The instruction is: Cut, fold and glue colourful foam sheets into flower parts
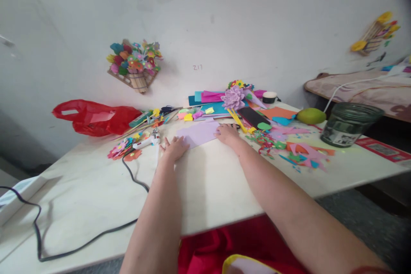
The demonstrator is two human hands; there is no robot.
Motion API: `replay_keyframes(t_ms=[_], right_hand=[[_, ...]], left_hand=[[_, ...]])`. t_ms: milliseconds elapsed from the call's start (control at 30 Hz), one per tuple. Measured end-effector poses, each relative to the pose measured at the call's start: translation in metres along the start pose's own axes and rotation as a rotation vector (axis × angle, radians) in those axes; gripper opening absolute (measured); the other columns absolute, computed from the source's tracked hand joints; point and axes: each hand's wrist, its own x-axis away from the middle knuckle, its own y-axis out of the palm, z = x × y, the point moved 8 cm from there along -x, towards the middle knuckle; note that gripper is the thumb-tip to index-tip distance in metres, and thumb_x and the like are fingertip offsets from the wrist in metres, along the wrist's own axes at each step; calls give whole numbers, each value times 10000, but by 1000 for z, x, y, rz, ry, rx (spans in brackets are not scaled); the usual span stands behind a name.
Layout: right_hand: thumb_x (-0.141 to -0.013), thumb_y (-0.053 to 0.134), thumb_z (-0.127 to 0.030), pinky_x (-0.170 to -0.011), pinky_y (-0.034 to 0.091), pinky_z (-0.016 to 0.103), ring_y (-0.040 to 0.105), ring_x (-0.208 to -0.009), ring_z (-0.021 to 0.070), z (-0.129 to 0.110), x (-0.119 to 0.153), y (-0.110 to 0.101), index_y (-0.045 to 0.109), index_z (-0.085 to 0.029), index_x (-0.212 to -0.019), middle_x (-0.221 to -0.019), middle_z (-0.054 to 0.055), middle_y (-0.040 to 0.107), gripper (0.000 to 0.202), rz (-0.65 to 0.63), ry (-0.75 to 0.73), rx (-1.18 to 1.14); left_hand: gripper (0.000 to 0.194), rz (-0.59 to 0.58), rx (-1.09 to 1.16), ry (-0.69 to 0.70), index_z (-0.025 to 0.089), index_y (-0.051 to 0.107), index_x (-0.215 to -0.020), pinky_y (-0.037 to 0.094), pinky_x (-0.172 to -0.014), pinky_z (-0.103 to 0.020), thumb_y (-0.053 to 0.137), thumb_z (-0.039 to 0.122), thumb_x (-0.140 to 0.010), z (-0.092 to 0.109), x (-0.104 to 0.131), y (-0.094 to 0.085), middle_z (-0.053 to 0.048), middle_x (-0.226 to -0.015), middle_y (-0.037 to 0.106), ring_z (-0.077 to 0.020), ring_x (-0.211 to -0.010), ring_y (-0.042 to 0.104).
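A pale lilac sheet of paper lies flat on the white table. My left hand rests on its near left corner with fingers spread. My right hand presses on its right edge, fingers apart and flat. Neither hand grips anything. A white glue gun lies just left of my left hand, its black cord trailing toward the table's front left.
A stack of coloured sheets with a purple paper flower sits behind the lilac sheet. Paper scraps, a green fruit and a dark jar are at right. A red plastic bag lies at left.
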Motion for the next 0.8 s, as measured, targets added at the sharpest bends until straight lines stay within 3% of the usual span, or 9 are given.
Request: replay_keyframes(t_ms=[133, 300, 567, 700, 800], right_hand=[[-742, 529, -406, -904, 296, 361, 488, -1032, 229, -2, -1, -6, 642, -226, -913, -1100, 55, 583, 273, 13, -59, -87], [-722, 564, -316, -827, 340, 275, 534, -960, 181, 1, -2, -6, 654, -221, -782, -975, 15, 637, 144, 30, -117, -160], [-708, 596, -304, -880, 319, 302, 515, -1006, 192, -11, -1, -5, 652, -216, -721, -986, 8, 640, 105, 6, -184, -151], [-710, 604, -320, -921, 292, 336, 507, -1005, 188, -32, 5, -6, 651, -204, -757, -957, 25, 641, 134, -2, -259, -140], [-734, 580, -365, -968, 235, 411, 467, -1064, 204, -39, 8, -4, 640, -220, -852, -1050, 39, 607, 196, -20, -273, -105]], left_hand=[[566, 55, 11, 13, 327, 284, -1338, 5, -954, -650, 286, 507, -801, -2, -1, -1, -4, -1444, 186, -357, -1297, -101], [539, 134, -11, 13, 305, 332, -1321, 10, -964, -641, 292, 473, -811, -2, -2, -7, -33, -1429, 233, -339, -1308, -69], [563, 182, -48, 82, 304, 404, -1278, -64, -954, -640, 273, 562, -796, 14, 3, -15, -28, -1416, 269, -339, -1312, -39], [558, 163, -46, 143, 298, 411, -1269, -13, -968, -633, 249, 559, -803, 22, 1, -9, -23, -1402, 303, -320, -1317, 29], [567, 104, -23, 155, 294, 377, -1291, 30, -983, -617, 218, 551, -811, 23, -1, -1, -14, -1410, 286, -308, -1316, 81]])
